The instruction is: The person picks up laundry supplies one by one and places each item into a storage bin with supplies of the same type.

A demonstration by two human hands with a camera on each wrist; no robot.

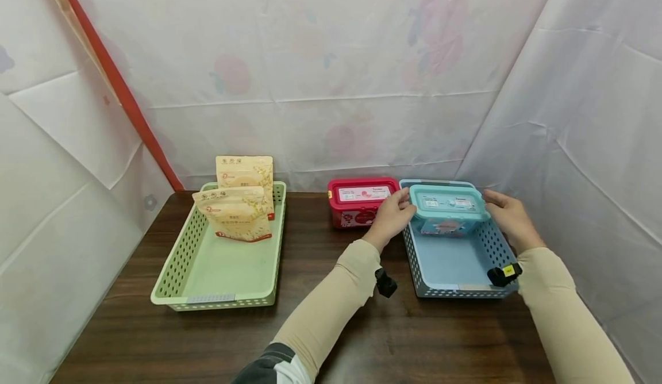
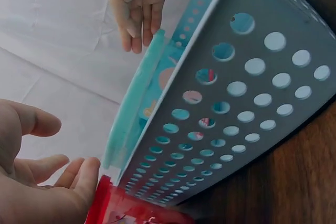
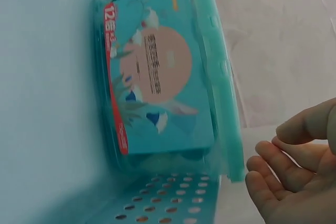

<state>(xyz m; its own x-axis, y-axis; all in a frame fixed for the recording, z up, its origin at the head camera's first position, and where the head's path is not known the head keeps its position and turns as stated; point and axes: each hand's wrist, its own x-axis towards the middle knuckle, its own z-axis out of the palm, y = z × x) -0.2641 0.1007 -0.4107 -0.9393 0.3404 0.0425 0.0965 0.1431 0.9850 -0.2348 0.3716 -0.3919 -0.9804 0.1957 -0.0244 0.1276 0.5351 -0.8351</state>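
A teal lidded plastic box [image 1: 449, 214] sits inside the far end of the blue perforated basket [image 1: 445, 263] on the right. My left hand [image 1: 391, 218] is at the box's left end, its fingers loosely bent, close to the lid. At the right end is my right hand [image 1: 512, 221]; in the right wrist view a small gap separates its fingers [image 3: 273, 166] from the lid's edge [image 3: 231, 124]. Neither hand grips anything. Just left of the basket stands a red lidded box [image 1: 362, 203], and in the left wrist view my left fingertips are right by its rim [image 2: 100, 198].
A green perforated basket [image 1: 233, 275] stands on the left of the dark wooden table [image 1: 331, 292]. Two yellow pouches, a front one [image 1: 235, 214] and a rear one [image 1: 248, 171], lean in its far part. White sheeting [image 1: 310, 73] hangs behind and on both sides.
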